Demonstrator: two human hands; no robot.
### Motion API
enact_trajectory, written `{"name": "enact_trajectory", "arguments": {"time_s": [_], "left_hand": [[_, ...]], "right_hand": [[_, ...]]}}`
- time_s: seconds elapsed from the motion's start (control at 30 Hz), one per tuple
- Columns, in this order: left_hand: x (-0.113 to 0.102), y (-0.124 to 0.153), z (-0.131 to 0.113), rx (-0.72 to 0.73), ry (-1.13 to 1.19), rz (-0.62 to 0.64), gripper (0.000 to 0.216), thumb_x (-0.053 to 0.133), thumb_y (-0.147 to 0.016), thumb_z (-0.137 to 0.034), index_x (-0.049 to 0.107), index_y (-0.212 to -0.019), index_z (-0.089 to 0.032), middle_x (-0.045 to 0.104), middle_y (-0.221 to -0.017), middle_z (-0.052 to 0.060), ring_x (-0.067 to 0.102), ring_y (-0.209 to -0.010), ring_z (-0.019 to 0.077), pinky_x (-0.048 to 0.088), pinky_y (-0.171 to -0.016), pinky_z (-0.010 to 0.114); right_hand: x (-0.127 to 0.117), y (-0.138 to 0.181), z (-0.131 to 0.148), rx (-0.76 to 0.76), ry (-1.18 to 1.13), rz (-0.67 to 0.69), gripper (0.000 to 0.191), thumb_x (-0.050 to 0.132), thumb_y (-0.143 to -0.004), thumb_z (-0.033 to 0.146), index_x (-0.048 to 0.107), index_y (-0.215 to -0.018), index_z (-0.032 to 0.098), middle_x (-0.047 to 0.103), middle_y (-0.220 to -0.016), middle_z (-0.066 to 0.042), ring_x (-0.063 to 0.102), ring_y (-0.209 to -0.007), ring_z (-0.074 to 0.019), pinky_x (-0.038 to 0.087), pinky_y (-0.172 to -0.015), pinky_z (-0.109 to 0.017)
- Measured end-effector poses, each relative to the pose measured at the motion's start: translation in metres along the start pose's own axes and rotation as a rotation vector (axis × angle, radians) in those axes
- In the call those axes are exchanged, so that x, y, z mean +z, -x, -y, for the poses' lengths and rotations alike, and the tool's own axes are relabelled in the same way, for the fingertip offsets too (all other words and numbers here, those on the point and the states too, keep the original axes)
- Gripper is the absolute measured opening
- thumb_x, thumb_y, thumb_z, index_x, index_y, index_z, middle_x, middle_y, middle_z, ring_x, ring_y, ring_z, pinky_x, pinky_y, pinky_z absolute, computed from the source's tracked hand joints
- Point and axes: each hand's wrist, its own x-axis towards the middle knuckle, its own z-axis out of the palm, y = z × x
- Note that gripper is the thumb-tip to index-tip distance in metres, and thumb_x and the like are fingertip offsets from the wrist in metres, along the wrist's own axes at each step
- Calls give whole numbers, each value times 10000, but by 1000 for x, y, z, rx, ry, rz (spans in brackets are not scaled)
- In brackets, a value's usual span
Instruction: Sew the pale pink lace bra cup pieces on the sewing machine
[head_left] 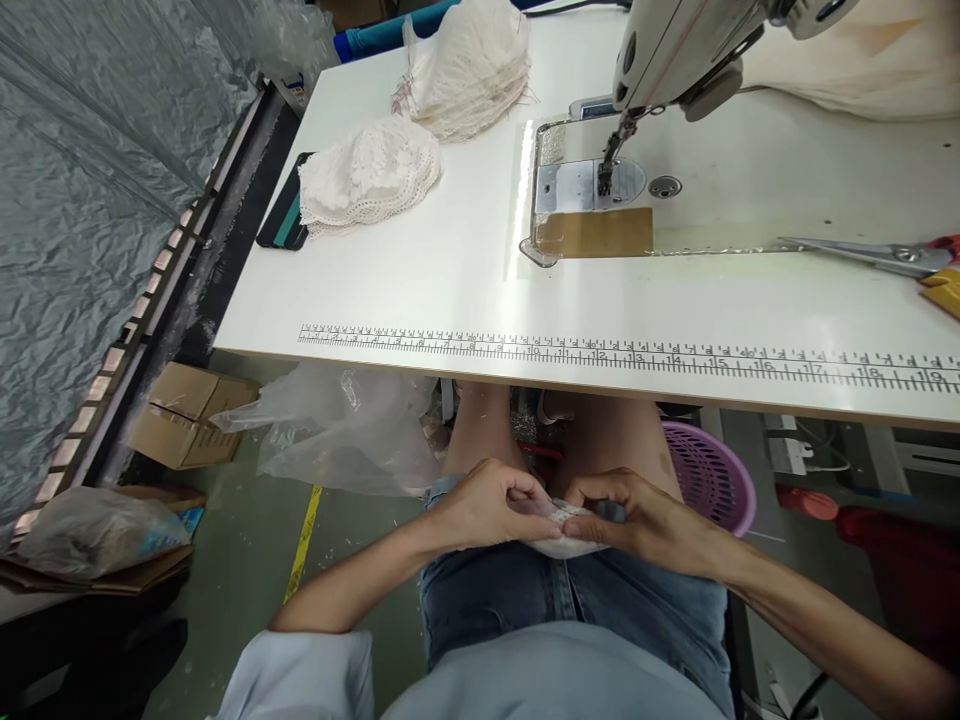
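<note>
Nearest to me is the light blue shirt (547, 675), and just beyond it come the denim shorts (491, 610). Over these shorts, the left hand (495, 508) and the right hand (637, 525) hold between them a small white lace piece (564, 546). I judge that the step in hand is a fine handling of its edge. To do it well, I would make both pinches light and level, so that the thin material does not stretch or twist. I would shift only one hand at a time, while the other one steadies the edge, and smooth any fold before gripping again.

As for the fingers, thumb and index finger of each hand appear clamped on the piece, one pair at its left part, the other at its right. A short dotted edge shows between the two thumbs, and the plain white part spreads on the near side. Whether it rests on the shorts, I cannot tell. The piece lies nearer than the tabletop (420, 290), well apart from it.
</note>
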Motion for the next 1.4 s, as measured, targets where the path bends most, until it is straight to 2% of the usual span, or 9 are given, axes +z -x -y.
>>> {"name": "enact_trajectory", "arguments": {"time_s": [0.17,0.3,0.6,0.83,0.97,1.17,1.3,1.4], "left_hand": [[-4,1,-1,33,-31,50,269,738,-648,-334,700,-812,-125,589,-668,-21,493,-633,94,335,-571,171],[-6,1,1,33,-94,43,250,725,-667,-321,711,-815,-120,601,-656,-19,507,-630,98,338,-563,172],[-5,1,6,-46,-55,49,292,744,-643,-316,725,-850,-111,661,-681,7,576,-644,119,392,-573,172],[-9,3,10,-23,-73,115,273,685,-716,-324,719,-901,-127,686,-743,12,594,-686,124,408,-615,172],[-15,5,14,-21,-125,138,283,715,-685,-320,712,-905,-142,693,-778,0,603,-733,133,415,-657,171],[-17,7,14,-55,-148,180,187,625,-763,-270,720,-875,-154,692,-764,-5,584,-696,111,395,-612,155],[-18,8,13,-45,-103,222,188,608,-778,-264,721,-888,-163,696,-781,-5,587,-699,106,393,-600,150],[-19,9,15,-51,-29,230,227,656,-741,-276,715,-926,-158,709,-810,8,612,-744,126,427,-661,168]], "right_hand": [[-3,0,1,32,-56,29,367,569,-797,532,604,-733,173,508,-646,20,447,-616,-126,322,-558,-242],[-4,0,2,49,-114,60,353,588,-786,524,619,-749,174,513,-659,24,439,-617,-122,314,-556,-238],[-4,-1,-1,61,-96,108,344,587,-794,508,644,-800,169,549,-692,9,452,-639,-127,332,-573,-238],[-3,-2,-6,60,-97,84,327,591,-798,490,642,-768,169,550,-666,13,455,-622,-123,332,-562,-237],[-5,0,-7,94,-125,75,314,611,-786,479,644,-775,167,576,-697,3,486,-648,-132,351,-576,-240],[-7,1,-8,132,-139,71,289,627,-776,463,655,-756,176,570,-679,2,479,-644,-129,364,-579,-238],[-6,1,-8,140,-175,88,276,632,-773,459,657,-753,184,571,-676,1,490,-642,-131,378,-579,-239],[-6,1,-7,151,-167,80,291,641,-758,471,654,-751,180,575,-687,-6,495,-653,-137,387,-586,-241]]}}
